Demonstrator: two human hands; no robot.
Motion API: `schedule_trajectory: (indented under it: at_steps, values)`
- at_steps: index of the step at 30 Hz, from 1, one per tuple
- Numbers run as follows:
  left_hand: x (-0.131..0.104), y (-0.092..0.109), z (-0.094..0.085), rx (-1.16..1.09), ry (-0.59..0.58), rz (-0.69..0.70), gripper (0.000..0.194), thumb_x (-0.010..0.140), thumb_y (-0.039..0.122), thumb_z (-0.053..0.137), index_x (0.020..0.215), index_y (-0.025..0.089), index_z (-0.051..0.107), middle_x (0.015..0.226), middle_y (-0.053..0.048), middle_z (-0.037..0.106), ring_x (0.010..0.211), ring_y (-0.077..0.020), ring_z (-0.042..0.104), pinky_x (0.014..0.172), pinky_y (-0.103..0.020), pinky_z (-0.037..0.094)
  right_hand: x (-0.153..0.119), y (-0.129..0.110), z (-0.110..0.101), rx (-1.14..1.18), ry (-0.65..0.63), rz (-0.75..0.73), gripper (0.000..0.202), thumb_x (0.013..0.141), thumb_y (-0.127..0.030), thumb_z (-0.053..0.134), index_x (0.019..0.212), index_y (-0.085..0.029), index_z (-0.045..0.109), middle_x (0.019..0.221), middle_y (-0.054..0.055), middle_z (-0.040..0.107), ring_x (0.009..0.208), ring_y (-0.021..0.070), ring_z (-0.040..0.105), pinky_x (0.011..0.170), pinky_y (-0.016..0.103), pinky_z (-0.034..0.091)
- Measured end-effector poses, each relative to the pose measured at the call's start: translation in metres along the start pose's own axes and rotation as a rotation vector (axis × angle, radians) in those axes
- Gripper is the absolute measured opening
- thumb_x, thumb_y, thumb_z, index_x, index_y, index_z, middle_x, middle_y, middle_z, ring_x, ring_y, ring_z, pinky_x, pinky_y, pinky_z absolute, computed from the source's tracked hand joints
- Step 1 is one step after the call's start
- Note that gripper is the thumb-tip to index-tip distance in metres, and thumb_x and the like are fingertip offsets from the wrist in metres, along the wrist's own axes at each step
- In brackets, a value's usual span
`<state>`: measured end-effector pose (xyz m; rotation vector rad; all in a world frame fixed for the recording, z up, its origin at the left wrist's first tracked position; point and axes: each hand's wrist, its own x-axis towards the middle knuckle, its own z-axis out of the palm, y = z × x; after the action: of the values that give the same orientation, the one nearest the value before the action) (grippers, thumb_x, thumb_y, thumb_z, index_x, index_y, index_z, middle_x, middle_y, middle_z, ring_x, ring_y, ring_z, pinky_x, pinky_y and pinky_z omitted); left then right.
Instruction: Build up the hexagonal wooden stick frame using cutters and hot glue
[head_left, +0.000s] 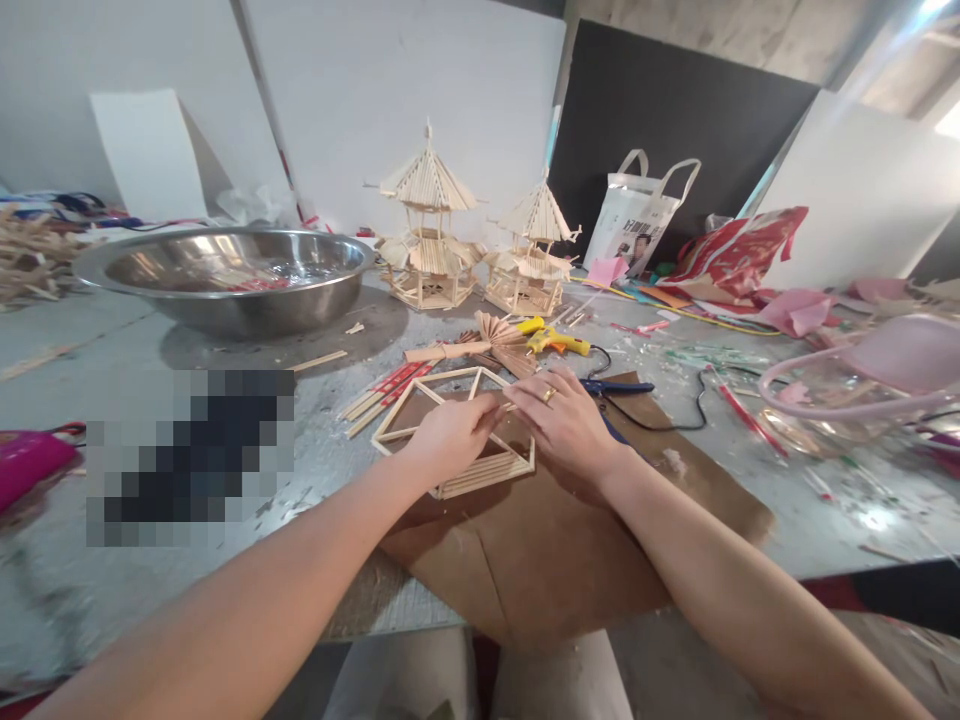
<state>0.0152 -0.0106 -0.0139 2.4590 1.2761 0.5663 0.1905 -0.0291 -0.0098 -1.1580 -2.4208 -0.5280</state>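
The stick frame (487,478) sits on the brown sheet (525,575) near the front of the table (397,590), right between the person's forearms. The left hand (446,437) curls over its middle, thumb and forefinger drawn close together; the right hand (566,415) comes in from the other side, fingers bent and tips almost meeting the left's. Whatever is pinched there is hidden, so I can't say if either has closed on anything.

I'd guess the frame weighs next to nothing, its sticks stiff and dry rather than slippery, its corner joints the weak spots. I'd take hold by the thick row of sticks along the near edge, with light support opposite, and not squeeze the thin spokes.

Counting outward: one frame, one pair of blue-handled pliers (619,386) and, as far as I can tell, one yellow glue gun (561,342) just beyond the hands. Two stick towers, a taller one (430,190) and a shorter one (544,215), stand behind, with one steel basin (300,300) to their left and one white bag (626,215) to their right.
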Motion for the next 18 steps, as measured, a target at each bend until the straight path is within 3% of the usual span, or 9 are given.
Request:
schedule_trajectory:
  at_steps: [5, 18]
  values:
    - [-0.0008, 0.0021, 0.0015, 0.179, -0.023, -0.031, 0.036, 0.084, 0.039, 0.025, 0.087, 0.019, 0.055, 0.071, -0.007, 0.061, 0.065, -0.0181, 0.056, 0.057, -0.026, 0.036, 0.0008, -0.0085, 0.0039, -0.050, -0.060, 0.045, 0.029, 0.086, -0.023, 0.031, 0.102, -0.016, 0.054, 0.092, 0.007, 0.060, 0.087, 0.0194, 0.046, 0.078, 0.032, 0.030]
    - [-0.0046, 0.0096, 0.0014, 0.380, -0.050, -0.079, 0.039, 0.083, 0.039, 0.026, 0.087, 0.019, 0.058, 0.072, -0.009, 0.062, 0.070, -0.0222, 0.058, 0.060, -0.031, 0.039, -0.0026, -0.0122, 0.0090, -0.056, -0.126, 0.099, 0.023, 0.083, -0.019, 0.034, 0.075, -0.016, 0.055, 0.071, 0.006, 0.059, 0.070, 0.0167, 0.050, 0.064, 0.029, 0.027]
